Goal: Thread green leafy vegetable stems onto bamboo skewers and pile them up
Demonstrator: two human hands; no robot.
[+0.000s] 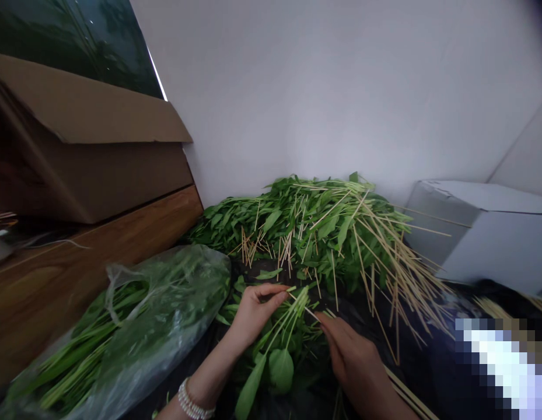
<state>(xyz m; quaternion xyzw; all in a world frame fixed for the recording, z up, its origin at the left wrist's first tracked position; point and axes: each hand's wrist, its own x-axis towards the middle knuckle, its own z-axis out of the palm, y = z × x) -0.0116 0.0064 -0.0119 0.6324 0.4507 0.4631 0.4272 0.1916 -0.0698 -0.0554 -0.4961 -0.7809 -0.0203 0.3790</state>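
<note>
My left hand (258, 310), a beaded bracelet on its wrist, pinches the cut end of a green leafy stem (290, 289) between thumb and fingers. Opposite it, my right hand (352, 350) has its fingers closed on a thin wooden skewer (311, 313). The skewer's left end reaches to the stem at my left fingertips; whether it pierces the stem cannot be made out. Several pale stems with broad leaves (281, 370) hang between my hands, their cut ends close to the skewer. More loose greens lie below, partly hidden by my hands.
Behind my hands, a large heap of leafy greens (279, 213) with many skewers (402, 274) sticking out lies against the wall. At left are a clear plastic bag (165, 309) of greens and a cardboard box (122, 175) on a wooden surface (135, 224). A white box (493, 233) stands right.
</note>
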